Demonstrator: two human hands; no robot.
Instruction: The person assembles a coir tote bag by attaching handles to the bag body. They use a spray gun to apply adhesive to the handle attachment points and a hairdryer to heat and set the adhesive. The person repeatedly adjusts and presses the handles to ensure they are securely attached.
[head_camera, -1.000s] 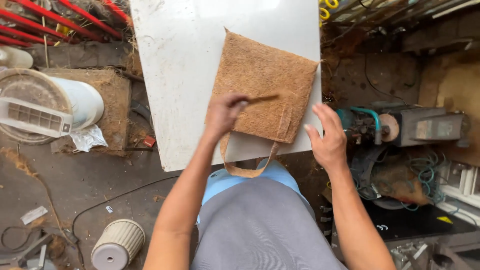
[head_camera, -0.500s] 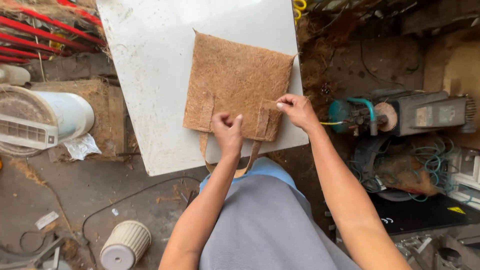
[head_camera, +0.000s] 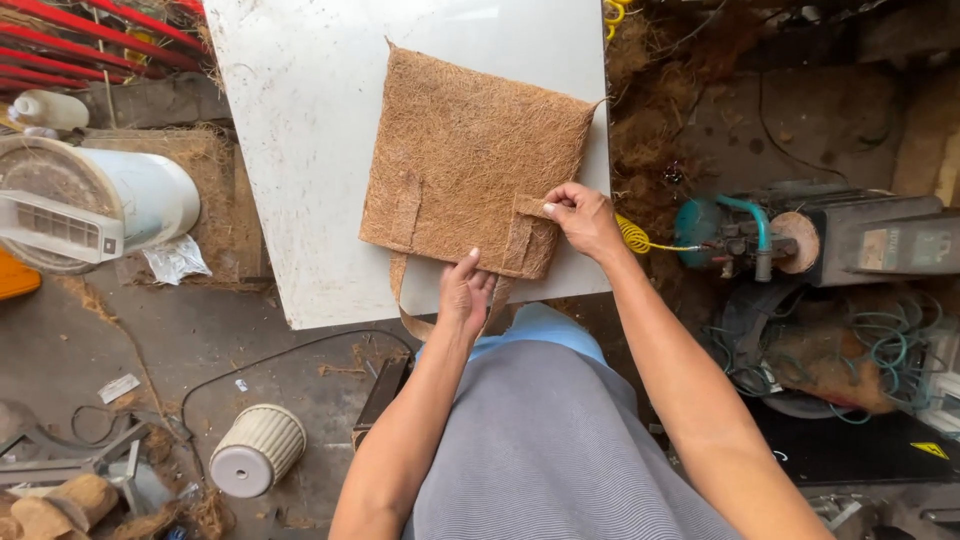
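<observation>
Head camera looks straight down: nearest, the left hand (head_camera: 465, 292) rests fingers together on the near edge of the white table (head_camera: 290, 160), touching the loop handle (head_camera: 405, 305) that hangs off the edge. Just beyond, to the right, the right hand (head_camera: 582, 217) pinches the strap end at the coir bag's (head_camera: 470, 150) near-right corner. Farther out, the bag lies flat across the tabletop.
</observation>
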